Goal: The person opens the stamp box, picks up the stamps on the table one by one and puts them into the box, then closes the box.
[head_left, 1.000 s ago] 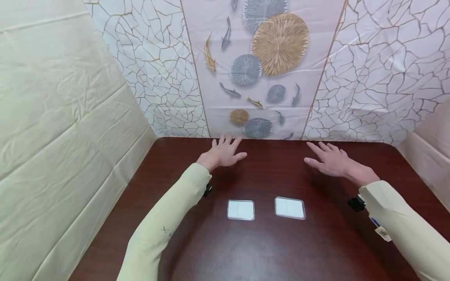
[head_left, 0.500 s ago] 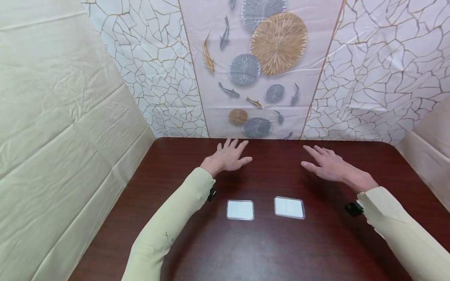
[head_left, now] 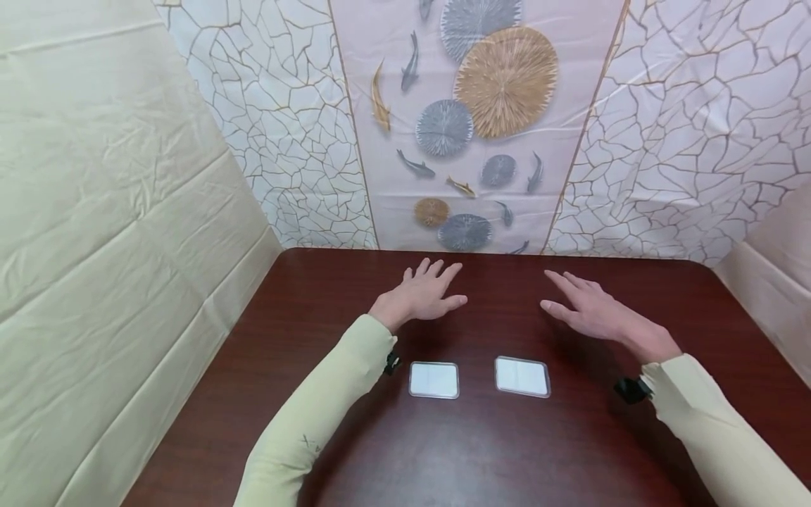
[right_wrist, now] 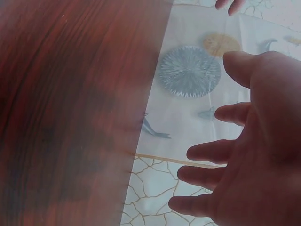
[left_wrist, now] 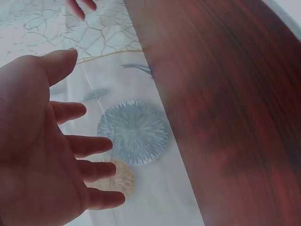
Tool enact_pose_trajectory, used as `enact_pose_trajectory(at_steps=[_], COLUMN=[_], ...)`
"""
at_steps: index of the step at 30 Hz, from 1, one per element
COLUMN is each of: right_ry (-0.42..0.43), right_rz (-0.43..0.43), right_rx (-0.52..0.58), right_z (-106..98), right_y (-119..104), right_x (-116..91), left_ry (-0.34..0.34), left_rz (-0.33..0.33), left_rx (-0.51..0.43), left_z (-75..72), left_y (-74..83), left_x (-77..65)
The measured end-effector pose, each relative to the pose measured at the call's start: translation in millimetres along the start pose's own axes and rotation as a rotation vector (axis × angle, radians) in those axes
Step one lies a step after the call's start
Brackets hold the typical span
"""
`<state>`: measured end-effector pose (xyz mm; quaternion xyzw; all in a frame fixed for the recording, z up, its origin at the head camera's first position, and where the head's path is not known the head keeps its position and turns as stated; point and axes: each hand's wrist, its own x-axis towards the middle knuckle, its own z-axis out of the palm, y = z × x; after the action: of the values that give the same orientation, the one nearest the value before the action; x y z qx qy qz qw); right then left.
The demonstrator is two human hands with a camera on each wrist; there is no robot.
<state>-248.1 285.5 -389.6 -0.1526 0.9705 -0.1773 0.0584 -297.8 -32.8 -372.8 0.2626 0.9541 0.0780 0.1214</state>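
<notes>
Two flat white rectangles with clear rims lie side by side on the dark red-brown table: a left one (head_left: 434, 380) and a right one (head_left: 522, 376), the latter turned slightly. Beyond the left rectangle, my left hand (head_left: 423, 292) hovers over the far part of the table, fingers spread and holding nothing. My right hand (head_left: 589, 308) is held out above the table, beyond and to the right of the right rectangle, its fingers extended. In the wrist views, the palms of the left hand (left_wrist: 42, 141) and the right hand (right_wrist: 268, 150) are bare.
The wood-grain table (head_left: 481, 451) meets a patterned cloth (head_left: 462, 141) of fish and round leaves at its far edge. Cream fabric (head_left: 127, 232) slopes up along the left side, with similar fabric (head_left: 769, 289) at the right. Each wrist carries a small black camera.
Both hands have drawn back from the far edge toward the rectangles. The left hand has also shifted right and the right hand slightly left, narrowing the gap. The rectangles stay in place.
</notes>
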Motion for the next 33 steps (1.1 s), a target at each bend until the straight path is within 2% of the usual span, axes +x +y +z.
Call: enact_pose_trajectory(at_steps=[10,18,28,33], right_ry=[-0.001,-0.009,-0.026,-0.027], right_rz=[-0.009,-0.011,-0.041,-0.091], right_rx=[0.035,0.026,0.029,0.033], right_z=[13,25,32,34], right_y=[-3,-7,-19,-24], right_x=[-3,-10,-17,-20], left_ry=[-0.03,-0.068,-0.106,-0.133], left_rz=[0.023,0.068,0.094,0.088], left_rx=[-0.035,-0.085,-0.053,-0.043], left_z=[14.8,27.6,41.2,47.6], left_y=[16.8,33.7,49.3,55.1], left_x=[-8.7,-13.9,-20.5,-22.8])
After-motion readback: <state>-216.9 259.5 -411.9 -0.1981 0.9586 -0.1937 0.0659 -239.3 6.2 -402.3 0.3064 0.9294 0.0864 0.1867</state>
